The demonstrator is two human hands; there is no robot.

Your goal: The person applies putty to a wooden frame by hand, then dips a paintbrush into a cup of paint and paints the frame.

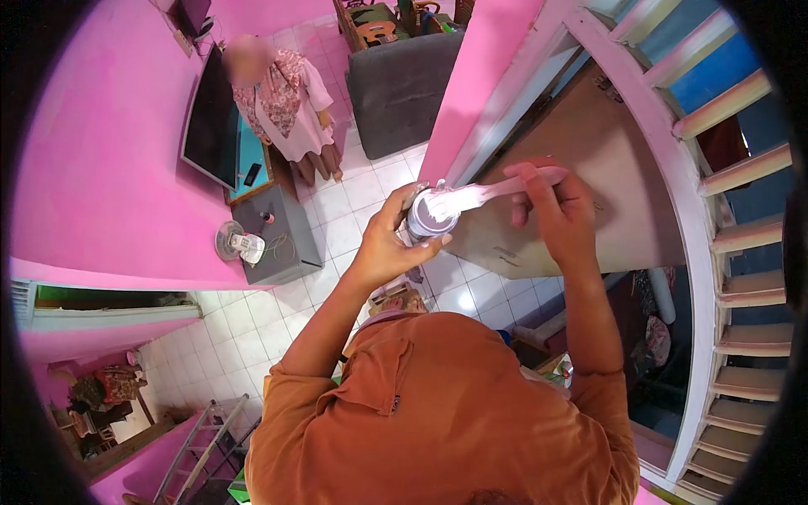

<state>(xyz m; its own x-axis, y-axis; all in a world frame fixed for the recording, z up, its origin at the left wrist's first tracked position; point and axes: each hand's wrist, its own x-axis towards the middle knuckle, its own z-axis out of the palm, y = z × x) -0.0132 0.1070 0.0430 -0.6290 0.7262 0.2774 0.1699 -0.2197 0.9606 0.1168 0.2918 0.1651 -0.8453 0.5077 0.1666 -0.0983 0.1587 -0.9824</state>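
My left hand [389,246] is wrapped around a small paint can [419,229], holding it up in front of my chest with its open top facing me. Pale paint shows at the can's mouth. In my right hand [560,212] is a paintbrush [498,190], gripped by its pinkish handle. White paint coats the bristles, which lie over the can's opening. Whether they touch the rim or dip inside, I cannot tell.
A person [290,109] stands by a television [212,126] and a low cabinet. A fan [240,244] sits near the grey cabinet [282,227]. A brown door [589,168] and white slatted frame [741,236] rise at right. A metal ladder [202,446] stands lower left.
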